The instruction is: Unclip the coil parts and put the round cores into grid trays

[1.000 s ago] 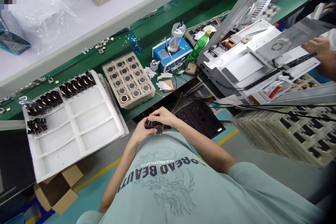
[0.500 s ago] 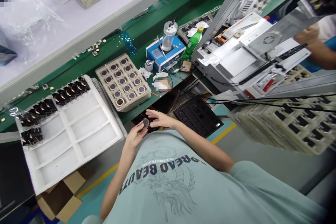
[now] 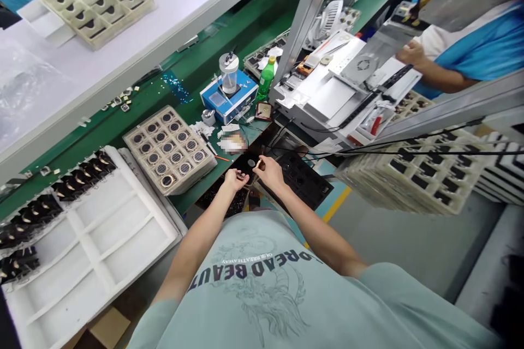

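Note:
My left hand (image 3: 236, 179) is over the front edge of the green bench, its fingers curled round something small and dark that they mostly hide. Just to the right, my right hand (image 3: 269, 172) pinches a small gold-edged part (image 3: 260, 164), seen nearly edge-on. The two hands are apart. A small grey disc (image 3: 251, 163) shows on a dark surface between and beyond them. Below and to the right of my right hand lies a black compartment tray (image 3: 313, 188). Left of the hands, on the bench, is a pale tray (image 3: 174, 188) with rows of round, dark-faced parts.
A blue device (image 3: 219, 104) with a clear jar, a green bottle (image 3: 267, 77) and an orange stick (image 3: 221, 158) are on the bench. A white divided tray (image 3: 135, 229) is at left. Stacked trays (image 3: 368, 185) and cables are at right. A person's arm (image 3: 442, 73) is behind the machine.
The view has shifted, so the bench items appear farther left. My hands have reached forward and separated. My right hand has closed from spread fingers to a pinch; the round part has left my left fingertips.

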`<action>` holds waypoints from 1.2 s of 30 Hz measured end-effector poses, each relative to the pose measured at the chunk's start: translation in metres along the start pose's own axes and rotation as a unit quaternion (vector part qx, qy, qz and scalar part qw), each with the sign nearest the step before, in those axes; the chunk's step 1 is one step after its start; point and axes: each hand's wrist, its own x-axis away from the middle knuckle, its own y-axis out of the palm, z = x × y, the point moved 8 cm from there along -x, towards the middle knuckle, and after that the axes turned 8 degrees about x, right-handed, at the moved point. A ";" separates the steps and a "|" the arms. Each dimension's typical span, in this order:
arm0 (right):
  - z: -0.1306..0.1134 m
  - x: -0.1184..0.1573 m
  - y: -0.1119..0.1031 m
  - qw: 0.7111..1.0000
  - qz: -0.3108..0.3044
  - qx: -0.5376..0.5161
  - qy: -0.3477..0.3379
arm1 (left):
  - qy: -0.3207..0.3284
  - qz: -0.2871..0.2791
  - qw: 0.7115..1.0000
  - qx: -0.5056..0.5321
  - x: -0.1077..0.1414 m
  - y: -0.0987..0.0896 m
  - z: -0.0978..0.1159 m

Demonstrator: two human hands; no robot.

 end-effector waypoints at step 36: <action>-0.296 0.049 0.187 0.847 -0.143 0.074 -0.508 | 0.271 -0.056 0.949 0.151 0.185 -0.225 0.068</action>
